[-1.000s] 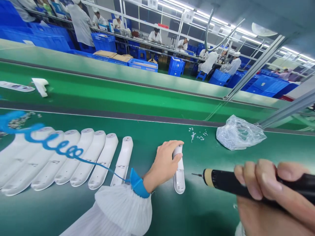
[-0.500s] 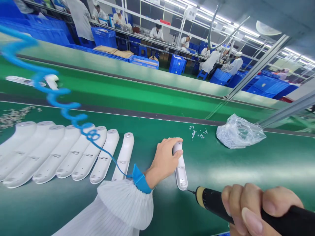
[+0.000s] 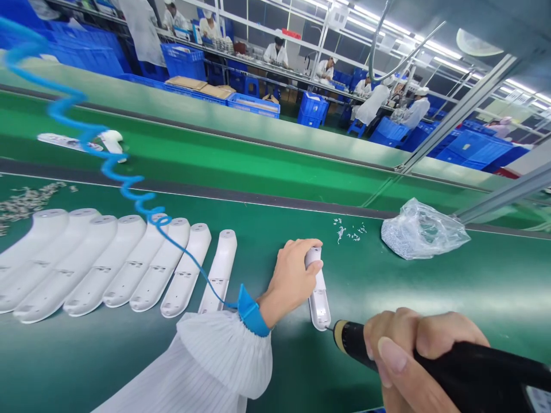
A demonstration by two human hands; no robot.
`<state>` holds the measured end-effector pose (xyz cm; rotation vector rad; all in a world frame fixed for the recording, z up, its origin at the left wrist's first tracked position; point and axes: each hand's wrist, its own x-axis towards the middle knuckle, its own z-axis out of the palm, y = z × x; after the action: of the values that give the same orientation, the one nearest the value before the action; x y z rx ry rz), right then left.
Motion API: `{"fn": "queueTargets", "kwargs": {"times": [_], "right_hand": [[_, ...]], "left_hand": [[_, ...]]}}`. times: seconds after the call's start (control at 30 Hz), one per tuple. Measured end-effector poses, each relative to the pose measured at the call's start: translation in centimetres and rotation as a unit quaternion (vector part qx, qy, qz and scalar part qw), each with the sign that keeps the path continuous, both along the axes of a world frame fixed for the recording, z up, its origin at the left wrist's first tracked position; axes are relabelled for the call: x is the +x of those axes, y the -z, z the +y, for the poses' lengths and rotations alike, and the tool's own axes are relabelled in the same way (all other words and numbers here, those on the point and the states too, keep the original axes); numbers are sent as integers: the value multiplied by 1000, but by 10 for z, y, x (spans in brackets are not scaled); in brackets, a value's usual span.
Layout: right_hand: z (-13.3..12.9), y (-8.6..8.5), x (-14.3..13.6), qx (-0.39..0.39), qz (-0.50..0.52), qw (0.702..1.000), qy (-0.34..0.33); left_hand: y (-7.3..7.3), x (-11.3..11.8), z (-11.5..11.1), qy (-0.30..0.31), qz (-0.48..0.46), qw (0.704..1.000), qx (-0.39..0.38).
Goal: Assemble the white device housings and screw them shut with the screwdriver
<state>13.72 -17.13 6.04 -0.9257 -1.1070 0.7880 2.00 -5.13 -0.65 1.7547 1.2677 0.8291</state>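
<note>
My left hand is closed around the upper part of a white plastic housing, which lies on the green bench with its recessed end toward me. A blue wrist strap with a coiled cord circles my left wrist. In my right hand is a black electric screwdriver, its fingers wrapped round the body. The thin bit is at the near end of the housing; whether it touches a screw I cannot tell. A row of similar white housings lies to the left.
Loose small screws lie beyond the housing, beside a clear plastic bag full of small parts. More small parts are heaped at far left. A green conveyor belt runs behind the bench, carrying white pieces. The blue coiled cord hangs across the left.
My right hand has moved the screwdriver left, bringing its bit to the near end of the housing. My left hand keeps its hold. The whole view has shifted slightly.
</note>
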Motion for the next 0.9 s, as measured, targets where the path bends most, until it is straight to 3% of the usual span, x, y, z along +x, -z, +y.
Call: {"fn": "queueTargets", "kwargs": {"times": [0.2, 0.33, 0.43, 0.53, 0.6, 0.67, 0.73, 0.8, 0.9], "right_hand": [[2, -8, -11, -16, -52, 998, 36], [5, -1, -12, -12, -55, 997, 45], [8, 2, -2, -10, -7, 999, 37], [15, -12, 23, -14, 95, 995, 33], [26, -29, 49, -12, 203, 975, 91], [44, -48, 78, 2, 324, 929, 178], [69, -63, 104, 30, 414, 883, 221], [98, -73, 121, 65, 451, 855, 248], [134, -78, 128, 77, 465, 845, 253]], "left_hand": [[0, 3, 3, -3, 4, 1000, 3], [0, 3, 3, -9, 15, 1000, -5], [-2, 0, 6, -11, 25, 1000, -10], [-3, -1, 8, -3, 35, 999, -26], [-4, 4, 6, -21, 64, 997, -23], [-3, 13, -3, -73, 122, 990, 8], [-1, 23, -17, -105, 190, 975, 50], [2, 28, -32, -71, 265, 958, 79], [0, 21, -47, -5, 407, 908, 102]]}}
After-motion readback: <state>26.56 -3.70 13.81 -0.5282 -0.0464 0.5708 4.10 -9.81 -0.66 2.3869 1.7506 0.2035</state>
